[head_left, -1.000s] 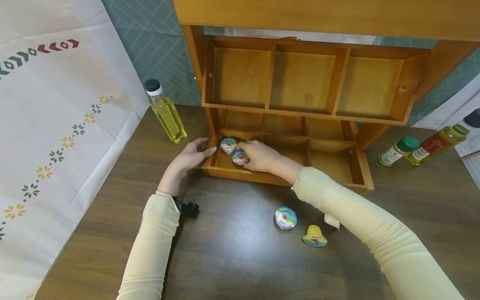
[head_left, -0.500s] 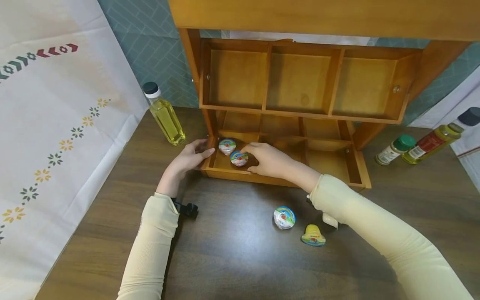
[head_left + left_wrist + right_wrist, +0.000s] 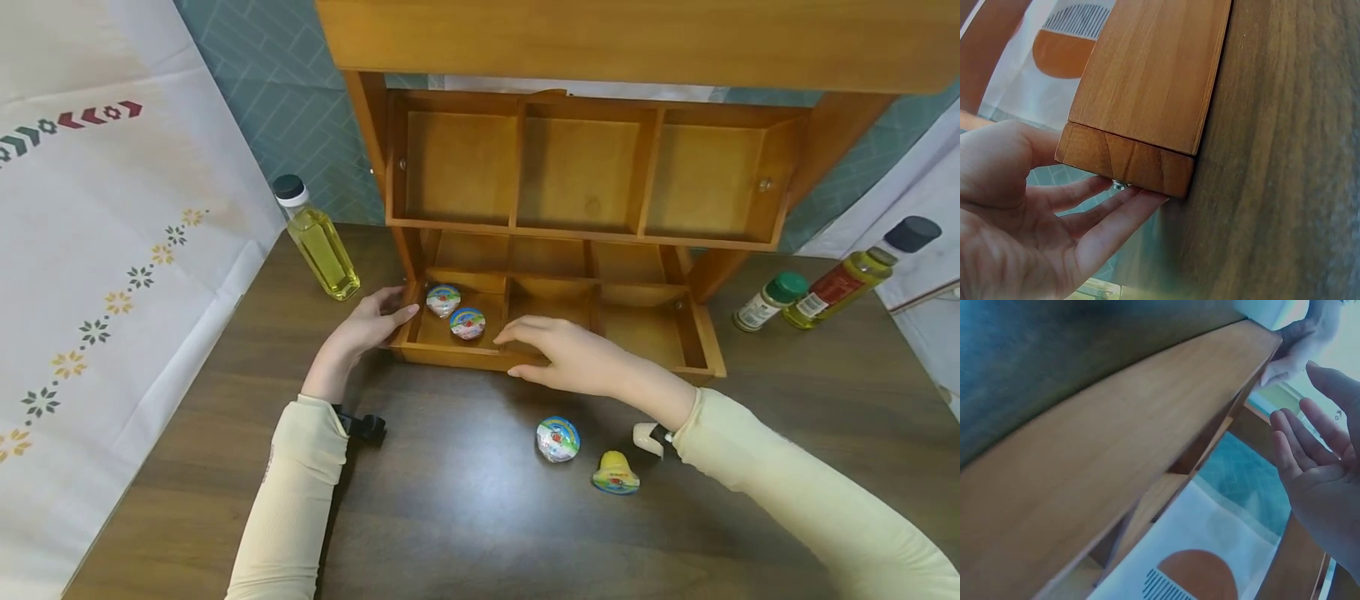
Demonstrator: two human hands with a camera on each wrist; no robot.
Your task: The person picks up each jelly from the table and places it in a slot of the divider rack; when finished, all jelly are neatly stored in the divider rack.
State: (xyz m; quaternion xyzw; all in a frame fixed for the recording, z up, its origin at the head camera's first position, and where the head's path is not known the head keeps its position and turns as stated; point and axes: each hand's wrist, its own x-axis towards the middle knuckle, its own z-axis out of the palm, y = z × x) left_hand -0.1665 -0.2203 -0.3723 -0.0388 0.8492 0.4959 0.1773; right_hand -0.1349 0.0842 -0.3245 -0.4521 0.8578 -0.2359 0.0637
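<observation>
Two round, printed-lid cups [image 3: 467, 323] in blue, white and red sit in the left compartment of a brown wooden tray [image 3: 450, 358], one toward its back left corner. The right hand [image 3: 570, 357], fingers loosely apart and holding nothing, partly covers the tray's front edge; the left hand [image 3: 367, 323] grips the left end. A yellow dome-shaped cup [image 3: 616, 473] is on the table [image 3: 450, 533], perhaps upside down. Both lids face up; the tray's long axis runs left to right.
</observation>
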